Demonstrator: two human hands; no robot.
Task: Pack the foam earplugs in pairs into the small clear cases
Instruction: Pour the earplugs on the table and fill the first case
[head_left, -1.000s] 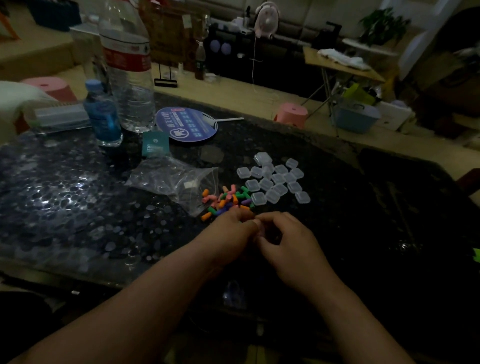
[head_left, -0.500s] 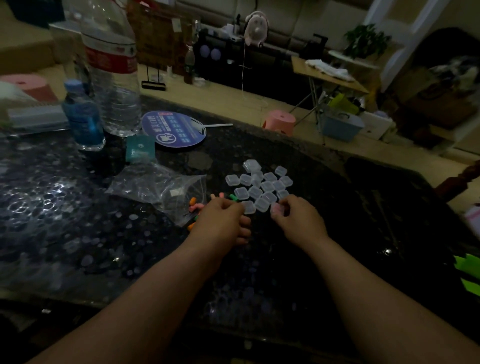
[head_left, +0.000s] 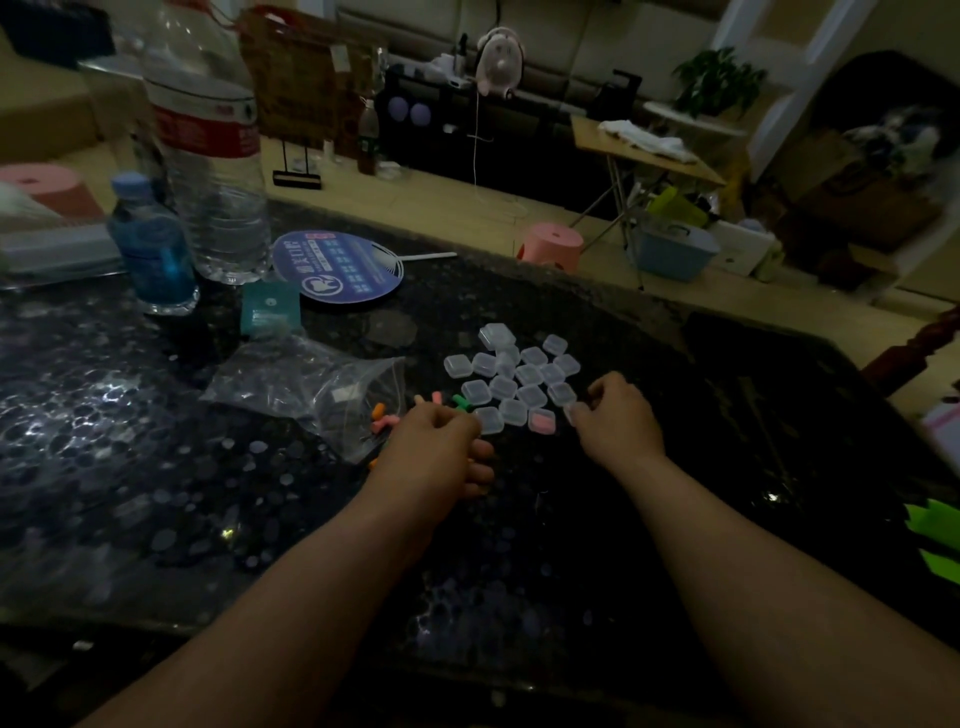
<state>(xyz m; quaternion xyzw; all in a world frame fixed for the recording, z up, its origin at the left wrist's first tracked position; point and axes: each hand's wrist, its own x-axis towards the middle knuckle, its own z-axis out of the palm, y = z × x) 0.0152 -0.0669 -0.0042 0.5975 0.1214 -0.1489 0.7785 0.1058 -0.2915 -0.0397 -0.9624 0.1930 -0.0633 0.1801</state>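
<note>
From the head view I have both bare forearms reaching out over the dark speckled table. The left hand lies palm down on the loose foam earplugs, its back toward the camera. Its fingers are curled down into the pile and their tips are hidden, so I cannot tell whether they hold a plug. Orange, pink and green plugs show at the far and left edges of that hand.

Just right of it sits the cluster of clear cases, lying flat and packed close together. At the near edge of the cluster one filled case shows pink through its lid. The right hand is at the near right corner of the cluster. Its fingers are curled, and thumb and forefinger are pinched on a single clear case beside the filled one.

Left of the plugs lies a crumpled clear zip bag, its mouth toward the pile. Farther off on the left stand a large water bottle and a small blue bottle. A teal packet and a round blue hand fan lie flat near them. Beyond the table's far edge a pink stool stands on the floor.
</note>
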